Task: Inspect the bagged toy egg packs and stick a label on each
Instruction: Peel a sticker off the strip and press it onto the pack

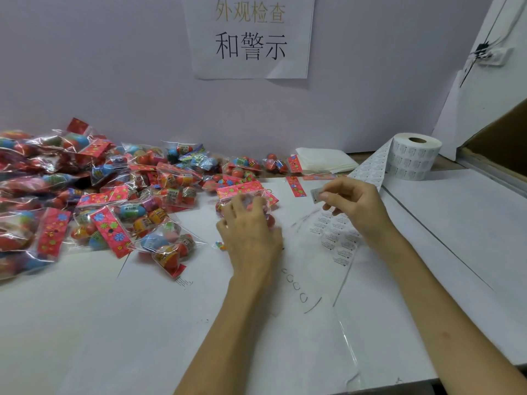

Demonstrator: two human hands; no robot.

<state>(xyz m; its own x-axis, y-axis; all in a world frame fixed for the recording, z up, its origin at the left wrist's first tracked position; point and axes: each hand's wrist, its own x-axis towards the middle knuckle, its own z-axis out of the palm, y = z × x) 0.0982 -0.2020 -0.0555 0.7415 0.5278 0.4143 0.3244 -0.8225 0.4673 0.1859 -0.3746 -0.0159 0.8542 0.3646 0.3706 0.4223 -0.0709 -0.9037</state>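
The left hand (248, 223) is gripping the clear bagged pack of red toy eggs (245, 193); right of it, the right hand (356, 203) is pinching a small white label (316, 194) (probably best pressed onto taut film).

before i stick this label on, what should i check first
1. Label off its backing and pinched in the right hand: ok.
2. Pack held down on the table by the left hand: ok.
3. Bare patch of bag free for the label: cannot tell, the left hand covers most of the pack and it is blurred.
4. Sticky side of the label facing the pack: cannot tell.
5. Label strip lying apart from the pack, to its right: ok.
6. Roll has labels left for the following packs: ok.
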